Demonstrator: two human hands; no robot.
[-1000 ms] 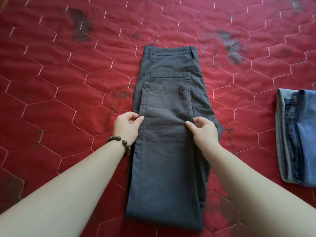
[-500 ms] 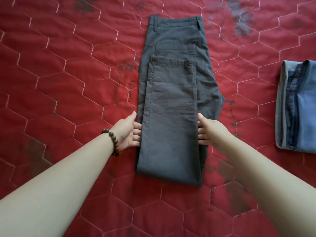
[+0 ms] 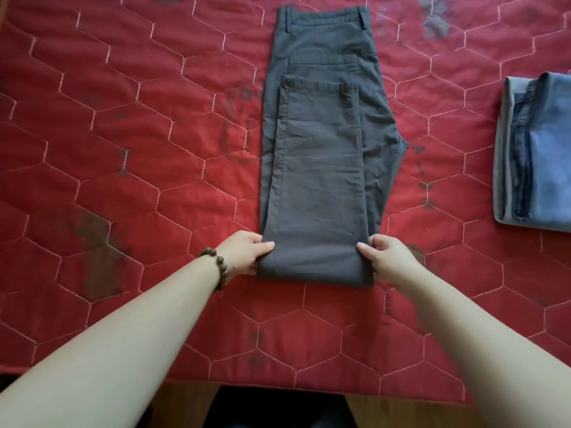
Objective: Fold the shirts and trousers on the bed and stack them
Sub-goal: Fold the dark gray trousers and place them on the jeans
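Note:
Dark grey trousers (image 3: 321,156) lie lengthwise on the red quilted bed (image 3: 123,149), folded once so the leg ends rest below the waistband. My left hand (image 3: 247,253), with a bead bracelet on its wrist, pinches the near left corner of the fold, thumb on top. At the near right corner, my right hand (image 3: 386,257) pinches the fold the same way. The fingers of both hands are tucked under the cloth.
A stack of folded blue and grey garments (image 3: 537,156) lies at the right edge of the bed. The bed's near edge (image 3: 278,384) runs along the bottom, with wooden floor below it. Red quilt stretches to the left of the trousers.
Both hands slid down the trousers' sides from the middle to the near folded end and now pinch its corners. The view moved back, showing the bed's edge.

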